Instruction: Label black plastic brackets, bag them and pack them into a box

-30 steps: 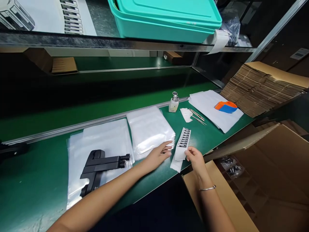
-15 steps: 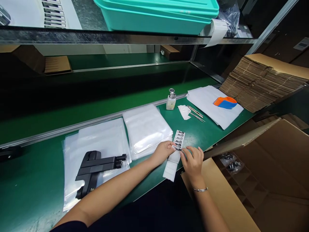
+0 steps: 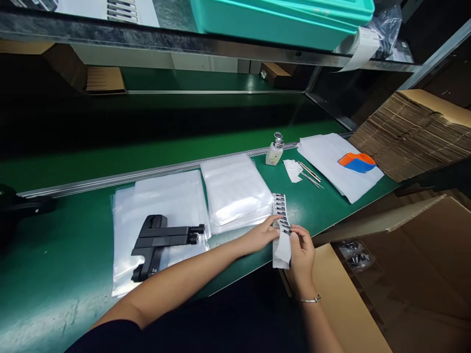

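A strip of labels (image 3: 282, 247) runs between my two hands near the table's front edge. Its far part carries black-and-white printed labels; the near part is bare white backing that hangs at the edge. My left hand (image 3: 260, 237) pinches the strip's left side, the index finger lying across the printed part. At the right side, my right hand (image 3: 303, 255) has thumb and fingers closed at the strip's edge by the lowest printed label. Whether a label has come loose there is hidden by the fingers. Left of my hands, a black bracket-like part (image 3: 162, 242) rests on clear plastic bags (image 3: 127, 211).
More clear bags (image 3: 235, 189) are stacked behind my left hand. A pump bottle (image 3: 274, 152), tweezers (image 3: 311, 174) and white sheets with an orange-and-blue piece (image 3: 358, 163) lie farther right. An open carton (image 3: 412, 255) stands at right; a shelf with a teal bin (image 3: 283, 22) hangs overhead.
The view has shifted, so the scene sits differently. The strip now bends upward between my hands, and my right hand has turned with its fingers drawn closer together at the strip's edge.
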`<state>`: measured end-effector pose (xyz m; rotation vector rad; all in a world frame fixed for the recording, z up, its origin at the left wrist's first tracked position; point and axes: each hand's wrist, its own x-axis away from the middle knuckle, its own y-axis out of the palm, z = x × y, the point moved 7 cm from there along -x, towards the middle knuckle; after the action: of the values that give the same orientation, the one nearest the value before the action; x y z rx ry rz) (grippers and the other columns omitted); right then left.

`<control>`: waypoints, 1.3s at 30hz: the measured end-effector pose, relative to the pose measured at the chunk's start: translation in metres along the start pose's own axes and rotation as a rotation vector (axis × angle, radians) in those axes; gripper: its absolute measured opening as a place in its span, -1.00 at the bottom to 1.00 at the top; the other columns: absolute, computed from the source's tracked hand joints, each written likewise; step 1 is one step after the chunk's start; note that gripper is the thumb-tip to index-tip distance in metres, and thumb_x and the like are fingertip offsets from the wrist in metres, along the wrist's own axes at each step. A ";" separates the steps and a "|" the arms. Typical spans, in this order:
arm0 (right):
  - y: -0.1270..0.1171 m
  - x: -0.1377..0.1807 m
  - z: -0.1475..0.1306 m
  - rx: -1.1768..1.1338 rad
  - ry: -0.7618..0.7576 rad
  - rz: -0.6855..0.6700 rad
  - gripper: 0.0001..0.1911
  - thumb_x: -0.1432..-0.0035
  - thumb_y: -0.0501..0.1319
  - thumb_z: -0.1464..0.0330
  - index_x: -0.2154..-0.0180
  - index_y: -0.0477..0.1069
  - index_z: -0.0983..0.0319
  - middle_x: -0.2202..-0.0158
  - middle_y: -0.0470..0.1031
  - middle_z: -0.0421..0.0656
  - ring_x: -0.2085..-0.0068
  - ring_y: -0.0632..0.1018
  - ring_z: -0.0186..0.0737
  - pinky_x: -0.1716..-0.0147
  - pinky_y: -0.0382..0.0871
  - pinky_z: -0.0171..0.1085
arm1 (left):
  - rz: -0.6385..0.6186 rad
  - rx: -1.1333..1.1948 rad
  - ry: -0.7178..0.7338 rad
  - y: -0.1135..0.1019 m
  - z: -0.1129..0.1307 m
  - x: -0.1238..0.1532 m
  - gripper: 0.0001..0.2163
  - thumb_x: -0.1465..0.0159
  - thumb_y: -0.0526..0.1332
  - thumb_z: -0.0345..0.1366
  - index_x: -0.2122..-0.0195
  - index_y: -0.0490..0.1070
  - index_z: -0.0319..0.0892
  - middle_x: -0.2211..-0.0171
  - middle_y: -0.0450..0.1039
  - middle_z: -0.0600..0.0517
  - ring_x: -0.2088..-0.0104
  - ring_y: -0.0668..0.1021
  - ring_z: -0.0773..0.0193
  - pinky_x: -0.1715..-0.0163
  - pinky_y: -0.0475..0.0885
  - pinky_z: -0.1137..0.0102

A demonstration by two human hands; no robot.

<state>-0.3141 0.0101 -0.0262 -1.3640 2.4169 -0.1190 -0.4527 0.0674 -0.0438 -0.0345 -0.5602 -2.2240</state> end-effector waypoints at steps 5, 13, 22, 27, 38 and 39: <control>-0.001 0.008 -0.002 0.098 0.003 0.009 -0.72 -0.22 0.16 0.20 0.09 0.39 0.21 0.07 0.42 -0.03 0.01 0.45 -0.07 -0.03 0.31 0.01 | 0.043 0.187 -0.042 -0.007 -0.002 -0.010 -0.65 -0.16 0.26 -0.35 0.00 0.44 -0.22 0.13 0.54 -0.06 0.10 0.54 0.21 -0.03 0.32 0.28; 0.001 0.004 -0.030 0.475 -0.342 -0.035 -0.79 -0.27 0.12 0.24 0.17 0.45 0.18 0.11 0.46 -0.03 0.05 0.46 -0.03 -0.12 0.12 0.21 | 0.059 -0.033 0.014 -0.018 -0.011 -0.010 -0.69 -0.09 0.32 -0.30 0.13 0.49 -0.28 0.49 0.49 0.05 0.48 0.48 0.34 0.34 0.36 0.41; 0.010 0.018 -0.050 0.763 -0.646 -0.079 -0.90 -0.21 0.19 0.42 0.24 0.46 0.14 0.14 0.53 -0.09 0.06 0.49 -0.06 -0.23 -0.16 0.25 | 0.078 -0.167 -0.010 -0.015 -0.007 -0.007 -0.73 -0.08 0.30 -0.26 0.20 0.48 -0.26 0.52 0.42 0.10 0.49 0.43 0.32 0.42 0.32 0.43; -0.013 0.013 -0.055 0.446 -0.546 0.050 -0.86 -0.24 0.13 0.44 0.19 0.39 0.11 0.12 0.50 -0.13 0.02 0.50 -0.11 -0.22 0.07 0.14 | -0.148 -0.062 0.056 0.002 0.008 0.003 -0.49 -0.13 0.26 -0.24 -0.12 0.30 -0.23 0.13 0.52 -0.09 0.15 0.54 0.17 0.11 0.38 0.31; 0.049 -0.026 0.019 0.612 -0.440 -0.285 -0.40 -0.26 0.07 0.32 -0.30 0.01 0.23 -0.22 0.23 0.18 -0.22 0.32 0.11 -0.10 0.28 0.20 | 0.176 -1.183 0.108 -0.052 0.089 0.119 -0.58 -0.25 0.13 -0.15 -0.13 0.41 -0.01 0.00 0.53 -0.07 0.06 0.57 -0.04 0.05 0.43 0.19; 0.045 -0.038 0.022 0.590 -0.441 -0.291 -0.40 -0.25 0.08 0.31 -0.28 0.03 0.25 -0.22 0.21 0.19 -0.22 0.31 0.11 -0.09 0.30 0.17 | 0.257 -1.222 0.132 -0.079 0.104 0.136 -0.59 -0.28 0.09 -0.13 -0.14 0.40 0.00 -0.05 0.50 -0.04 0.01 0.55 -0.01 0.00 0.41 0.18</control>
<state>-0.3252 0.0683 -0.0472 -1.2765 1.6319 -0.5040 -0.6169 0.0559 0.0474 -0.5414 0.8719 -1.9675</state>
